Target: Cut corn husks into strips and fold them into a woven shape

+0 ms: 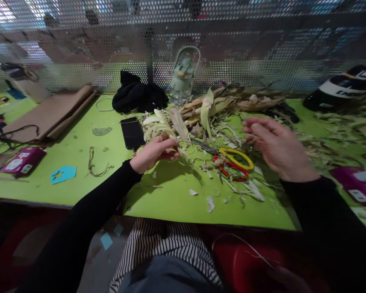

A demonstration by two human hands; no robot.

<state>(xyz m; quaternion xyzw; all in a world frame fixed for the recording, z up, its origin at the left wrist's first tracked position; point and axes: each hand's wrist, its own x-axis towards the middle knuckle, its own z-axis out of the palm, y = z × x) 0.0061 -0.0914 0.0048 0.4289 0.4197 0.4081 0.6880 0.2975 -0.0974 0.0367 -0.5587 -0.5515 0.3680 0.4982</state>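
My left hand (157, 154) is closed in a pinch low over the table's front middle. A thin pale husk strip (185, 156) trails from its fingertips. To the right, my right hand (277, 148) is raised above the scraps, slightly blurred. Its fingers are curled toward the thumb, and whatever they may hold is too small to make out. Between the hands lie scissors (236, 158) with one yellow and one red handle, blades pointing left. Behind them spreads a pile of dry corn husks (207, 108), with pale curled husk pieces (157, 124) near my left hand.
A black phone (132, 133) lies left of the pile. Behind stand a green bottle (183, 79) and bunched black cloth (138, 95). A brown paper bag (49, 114), purple box (22, 160) and blue tag (63, 174) lie left. A dark bottle (338, 89) leans at right.
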